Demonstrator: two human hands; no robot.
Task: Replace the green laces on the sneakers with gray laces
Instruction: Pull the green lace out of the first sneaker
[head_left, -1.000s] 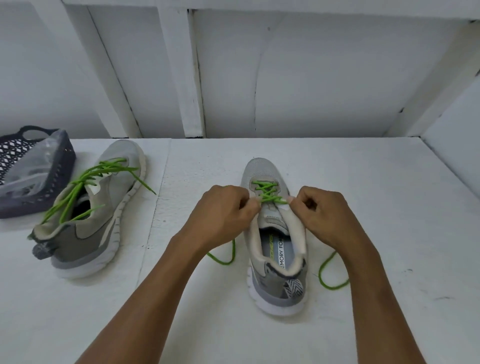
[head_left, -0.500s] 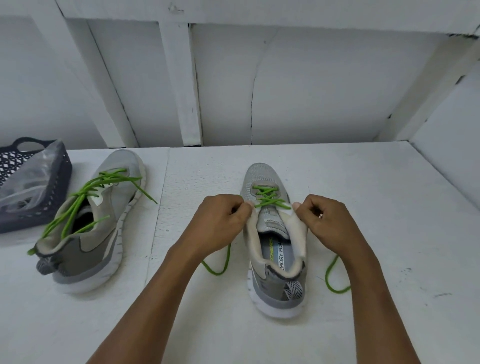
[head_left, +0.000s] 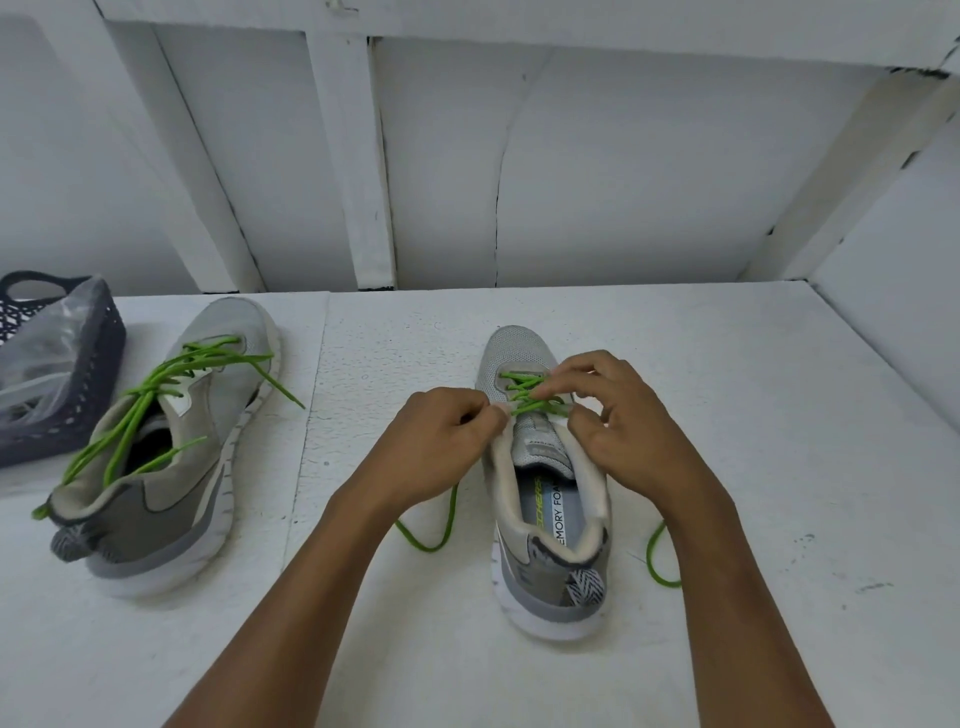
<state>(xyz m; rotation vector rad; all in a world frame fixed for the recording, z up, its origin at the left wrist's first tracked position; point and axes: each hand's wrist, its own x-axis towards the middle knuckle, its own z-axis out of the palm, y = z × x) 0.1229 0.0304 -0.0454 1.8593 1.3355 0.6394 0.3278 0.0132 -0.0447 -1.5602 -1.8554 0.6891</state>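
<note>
A grey sneaker (head_left: 550, 519) stands in the middle of the white surface, toe pointing away from me. Its green lace (head_left: 530, 395) still crosses the front eyelets; the loose ends trail out on both sides near the heel. My left hand (head_left: 441, 441) pinches the lace at the shoe's left eyelet edge. My right hand (head_left: 623, 421) reaches over the crossed lace and its fingertips pinch a strand. A second grey sneaker (head_left: 171, 457) lies to the left, its green lace (head_left: 150, 405) loosened and spread over the tongue.
A dark perforated basket (head_left: 67, 379) holding a clear plastic bag sits at the far left edge. White walls close in the white surface (head_left: 779, 467) at the back and right.
My right hand has moved forward from the shoe's right edge onto the crossed lace, fingers now spread over it. The left hand stays at the left eyelets. The view has tilted slightly.
</note>
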